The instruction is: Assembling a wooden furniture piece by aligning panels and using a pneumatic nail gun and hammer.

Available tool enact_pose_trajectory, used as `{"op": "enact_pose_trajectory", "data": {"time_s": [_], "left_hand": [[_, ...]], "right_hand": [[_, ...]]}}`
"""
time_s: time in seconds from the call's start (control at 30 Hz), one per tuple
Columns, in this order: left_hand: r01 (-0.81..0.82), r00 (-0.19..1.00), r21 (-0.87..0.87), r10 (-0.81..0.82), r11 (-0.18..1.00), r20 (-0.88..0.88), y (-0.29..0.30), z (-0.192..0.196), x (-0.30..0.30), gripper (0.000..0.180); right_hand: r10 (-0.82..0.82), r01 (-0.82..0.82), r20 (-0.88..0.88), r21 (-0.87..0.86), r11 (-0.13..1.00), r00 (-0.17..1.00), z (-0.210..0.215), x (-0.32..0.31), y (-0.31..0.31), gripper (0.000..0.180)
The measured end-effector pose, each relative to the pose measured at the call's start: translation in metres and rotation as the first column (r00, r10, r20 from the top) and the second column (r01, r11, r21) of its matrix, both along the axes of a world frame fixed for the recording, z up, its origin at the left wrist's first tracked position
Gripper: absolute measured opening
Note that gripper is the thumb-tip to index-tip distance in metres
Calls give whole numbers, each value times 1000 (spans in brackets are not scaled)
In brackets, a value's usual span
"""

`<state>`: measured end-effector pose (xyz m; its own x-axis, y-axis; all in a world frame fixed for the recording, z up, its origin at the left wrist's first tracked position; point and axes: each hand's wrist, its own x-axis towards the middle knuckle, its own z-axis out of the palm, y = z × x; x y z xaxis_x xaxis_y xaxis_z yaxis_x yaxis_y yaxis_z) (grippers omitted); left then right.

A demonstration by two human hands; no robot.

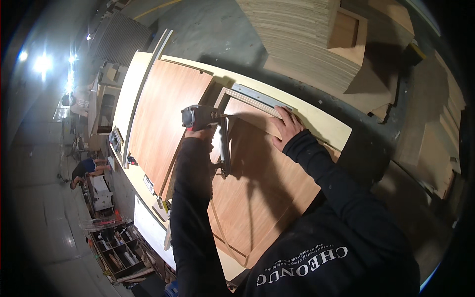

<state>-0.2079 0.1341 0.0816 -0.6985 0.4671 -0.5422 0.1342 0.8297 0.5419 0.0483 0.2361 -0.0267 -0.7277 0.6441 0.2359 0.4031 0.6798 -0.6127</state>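
Note:
My left hand (202, 134) is closed around the grip of a dark nail gun (202, 118). Its slim magazine (224, 148) hangs over the workpiece, and its nose is close to the corner of a raised wooden strip (252, 103). My right hand (288, 127) grips the other end of that strip, with fingers over its top and the thumb on the near side. A grey metal bar (255, 96) lies along the strip's far side. Beneath both hands is a reddish-brown wood panel (262, 183), partly shaded by my arms. A thin hose (222, 232) runs across it.
Another wood panel (168, 109) lies to the left, beside a long metal straightedge (143, 94). Both rest on a pale yellow worktable (316, 121). Stacked boards (297, 34) stand at the far right. A divided tool box (118, 252) and a person (86, 171) are at left.

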Motion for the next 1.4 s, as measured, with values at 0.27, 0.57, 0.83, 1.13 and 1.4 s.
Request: {"op": "enact_pose_trajectory", "data": {"time_s": [0.27,0.57,0.83,1.13,1.4], "left_hand": [[21,998,19,-22,1000,58,20,-1,10,27],[-25,993,53,19,998,119,12,-1,11,26],[-75,986,122,55,990,160,11,9,17,26],[-309,939,316,235,897,250,-144,38,80,28],[-616,755,422,651,665,78,-356,55,181,26]], "right_hand": [[-9,9,-19,-11,1000,1000,-2,1,2,46],[-6,6,5,2,1000,1000,-1,0,-1,48],[-31,31,28,-19,999,999,2,7,7,47],[82,-89,71,103,991,994,10,-7,2,57],[117,-126,72,141,982,991,-14,-7,7,60]]}}
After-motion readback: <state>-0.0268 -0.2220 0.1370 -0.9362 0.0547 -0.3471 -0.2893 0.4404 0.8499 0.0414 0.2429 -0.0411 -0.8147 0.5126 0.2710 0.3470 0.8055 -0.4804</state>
